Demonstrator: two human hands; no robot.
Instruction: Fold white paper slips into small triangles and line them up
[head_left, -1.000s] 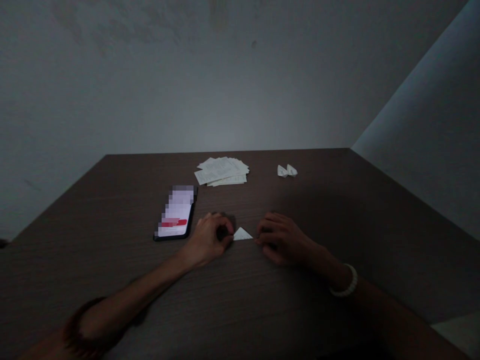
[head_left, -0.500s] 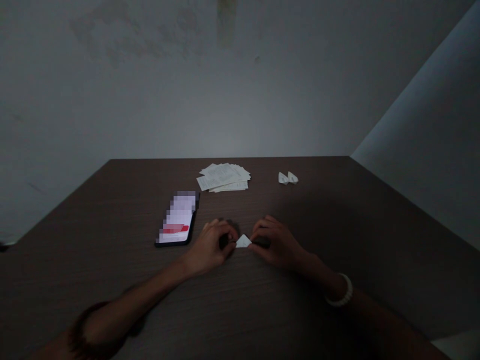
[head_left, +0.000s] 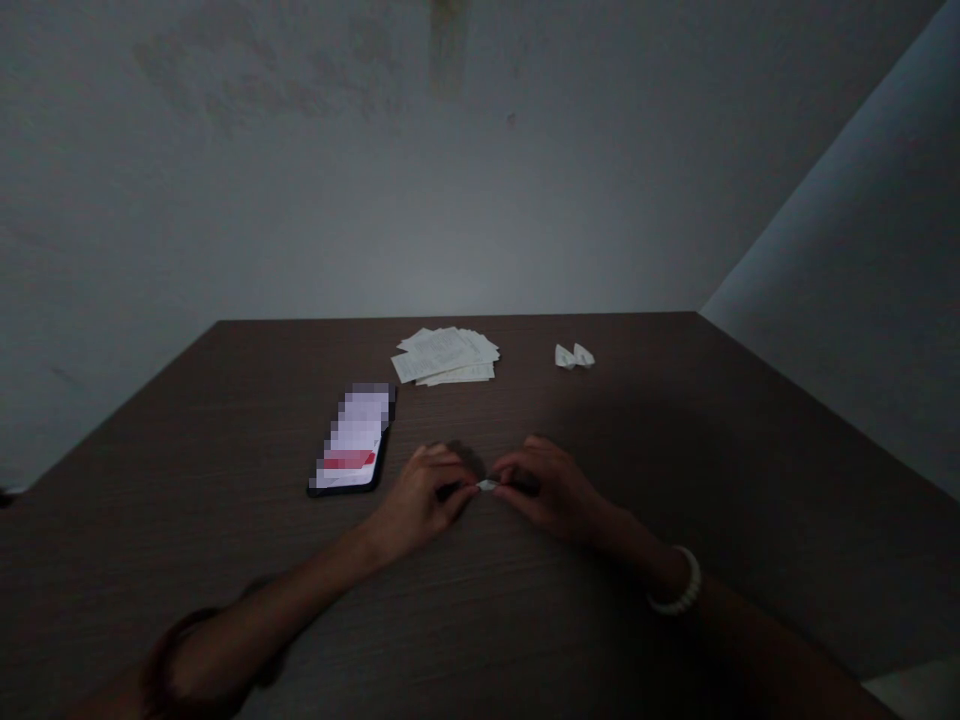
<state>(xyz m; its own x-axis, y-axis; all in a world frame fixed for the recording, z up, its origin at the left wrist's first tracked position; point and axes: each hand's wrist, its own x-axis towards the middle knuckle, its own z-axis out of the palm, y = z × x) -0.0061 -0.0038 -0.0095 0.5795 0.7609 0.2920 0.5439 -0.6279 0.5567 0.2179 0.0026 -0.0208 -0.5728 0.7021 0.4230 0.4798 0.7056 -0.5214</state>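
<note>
On the dark wooden table (head_left: pixel 675 480), a small folded white paper (head_left: pixel 487 485) shows only as a sliver between my two hands. My left hand (head_left: pixel 424 495) pinches its left end with curled fingers. Its right end is pinched by my right hand (head_left: pixel 544 485), fingertips almost meeting the left ones. Most of the paper is hidden by the fingers. A white bead bracelet (head_left: pixel 679 590) circles my right wrist and a dark band (head_left: pixel 169 665) sits on my left forearm.
A phone (head_left: pixel 352 440) with a lit screen lies left of my hands. Behind it is a fanned stack of paper slips (head_left: pixel 446 355). Two small folded paper pieces (head_left: pixel 574 356) rest at the back right. Plain walls stand behind and to the right of the table.
My hands have come closer together over the paper. The flat white triangle seen earlier has shrunk to a narrow sliver between the fingertips.
</note>
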